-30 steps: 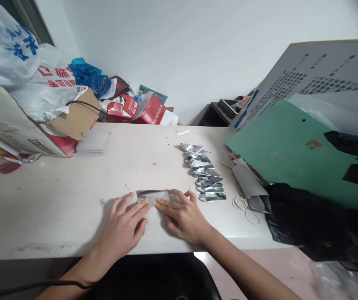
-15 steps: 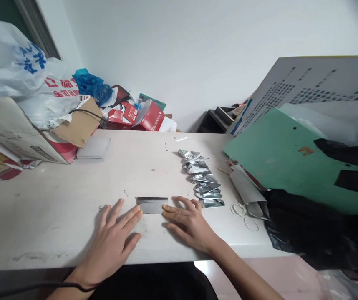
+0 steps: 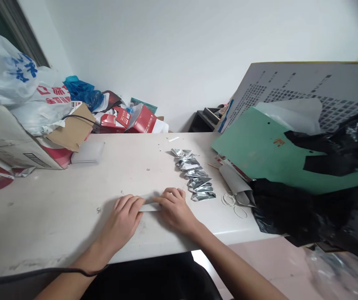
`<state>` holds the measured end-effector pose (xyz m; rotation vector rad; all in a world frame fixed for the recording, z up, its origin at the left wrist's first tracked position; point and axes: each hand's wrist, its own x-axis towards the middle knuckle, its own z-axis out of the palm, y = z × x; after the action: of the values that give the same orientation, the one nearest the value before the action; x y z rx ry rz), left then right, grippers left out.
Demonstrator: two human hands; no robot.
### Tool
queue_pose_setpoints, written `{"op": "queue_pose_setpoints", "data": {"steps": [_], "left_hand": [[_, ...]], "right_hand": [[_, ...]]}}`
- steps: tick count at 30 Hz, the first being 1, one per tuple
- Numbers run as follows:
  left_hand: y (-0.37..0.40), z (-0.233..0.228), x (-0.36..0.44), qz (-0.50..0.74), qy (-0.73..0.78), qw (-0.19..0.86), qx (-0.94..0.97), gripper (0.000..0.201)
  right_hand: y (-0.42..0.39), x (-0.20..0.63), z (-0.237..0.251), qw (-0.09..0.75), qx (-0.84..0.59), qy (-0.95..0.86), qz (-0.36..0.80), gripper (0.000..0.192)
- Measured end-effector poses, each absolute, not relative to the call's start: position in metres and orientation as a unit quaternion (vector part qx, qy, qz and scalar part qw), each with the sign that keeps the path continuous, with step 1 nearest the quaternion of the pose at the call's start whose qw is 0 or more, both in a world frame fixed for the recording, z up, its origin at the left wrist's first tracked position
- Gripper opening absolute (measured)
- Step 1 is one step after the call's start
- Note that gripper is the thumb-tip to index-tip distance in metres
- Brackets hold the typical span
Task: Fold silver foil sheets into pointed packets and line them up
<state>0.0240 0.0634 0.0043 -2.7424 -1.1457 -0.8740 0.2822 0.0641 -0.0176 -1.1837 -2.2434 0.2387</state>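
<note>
A flat silvery foil strip (image 3: pixel 149 207) lies on the white table (image 3: pixel 56 204) near its front edge. My left hand (image 3: pixel 123 220) grips its left end with curled fingers, and my right hand (image 3: pixel 173 208) grips its right end. Most of the strip is hidden under my fingers. Just right of my right hand, a row of several folded foil packets (image 3: pixel 194 175) runs away from me across the table.
Rubber bands (image 3: pixel 233 205) and a grey paper sleeve (image 3: pixel 235 183) lie right of the packets. A green board (image 3: pixel 260 154) and black plastic bag (image 3: pixel 294 208) crowd the right side. Cardboard boxes (image 3: pixel 16 146), plastic bags (image 3: pixel 16 87) and red cartons (image 3: pixel 135 118) fill the left and back.
My hands lay flat beside the strip half a second ago; now both have closed in over its ends with fingers curled on it. The camera has shifted slightly right.
</note>
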Motion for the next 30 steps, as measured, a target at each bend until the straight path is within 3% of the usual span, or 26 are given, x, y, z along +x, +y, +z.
{"op": "queue_pose_setpoints", "data": {"steps": [2,5,8,10,14,18,24,30], "left_hand": [[0.068,0.007,0.027,-0.240,-0.363,0.001,-0.900,0.046],[0.072,0.008,0.029,-0.194,-0.351,-0.011,-0.916,0.040],[0.071,0.003,0.031,-0.194,-0.346,0.001,-0.918,0.036],[0.069,0.000,0.032,-0.191,-0.349,0.014,-0.917,0.037],[0.057,0.003,0.034,-0.198,-0.352,0.003,-0.915,0.015],[0.042,0.007,0.034,-0.228,-0.361,-0.034,-0.904,0.039],[0.036,-0.001,0.037,-0.216,-0.416,0.022,-0.883,0.031],[0.039,-0.004,0.039,-0.214,-0.394,0.003,-0.894,0.032]], "right_hand": [[0.061,0.282,-0.018,0.298,-0.438,-0.842,0.104,0.037],[0.056,0.285,-0.013,0.315,-0.414,-0.842,0.144,0.020],[0.054,0.288,-0.008,0.336,-0.414,-0.823,0.196,0.037],[0.057,0.289,-0.007,0.354,-0.451,-0.794,0.201,0.035],[0.065,0.283,-0.016,0.327,-0.539,-0.762,0.150,0.040],[0.069,0.271,-0.026,0.285,-0.569,-0.764,0.105,0.048],[0.069,0.263,-0.027,0.287,-0.529,-0.799,-0.006,0.026],[0.054,0.269,-0.025,0.273,-0.469,-0.840,-0.021,0.034]]}}
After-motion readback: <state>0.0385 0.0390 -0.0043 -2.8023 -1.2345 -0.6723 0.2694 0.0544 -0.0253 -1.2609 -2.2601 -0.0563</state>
